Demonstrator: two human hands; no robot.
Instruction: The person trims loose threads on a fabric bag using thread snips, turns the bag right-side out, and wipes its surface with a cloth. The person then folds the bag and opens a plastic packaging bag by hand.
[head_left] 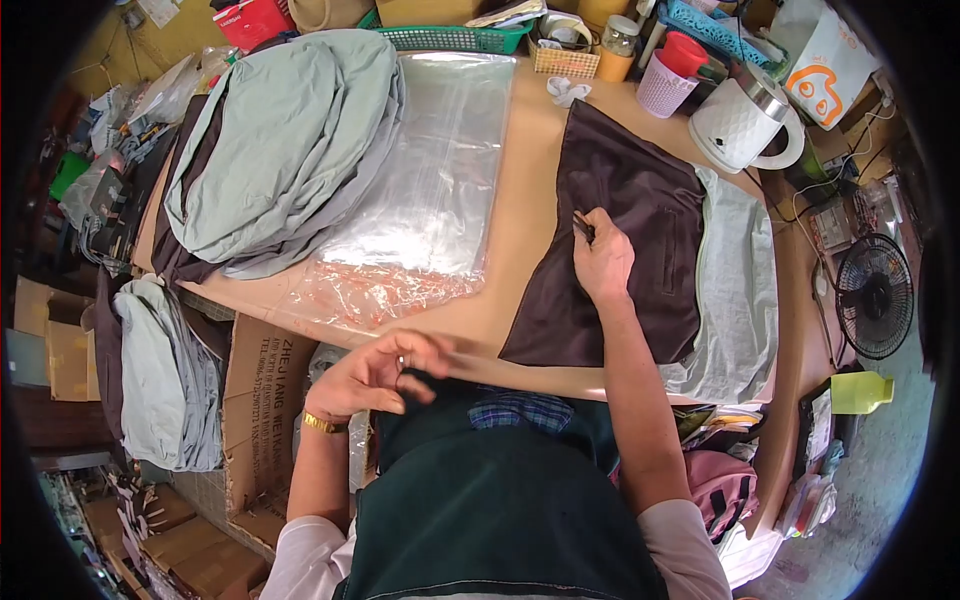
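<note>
A dark brown cloth piece (630, 160) with a slit-like pocket opening (669, 250) lies flat on the table, over a light grey cloth (740, 290) that shows along its right side. Above the brown cloth, my right hand (603, 258) is closed on a small dark tool (584, 228); fingers cover most of it, so its kind is unclear. My left hand (375, 378) hovers by the table's front edge, its fingers apart and partly smeared by motion, with nothing visible in it. A ring and a gold-coloured watch (326, 424) are on that side.
Clear plastic bags (430, 180) lie left of the brown cloth, beside a heap of pale green-grey garments (285, 140). A white kettle (735, 120), a lilac cup (664, 88) and a green basket (455, 38) line the back. A fan (874, 296) stands right; a cardboard box (262, 420) sits below left.
</note>
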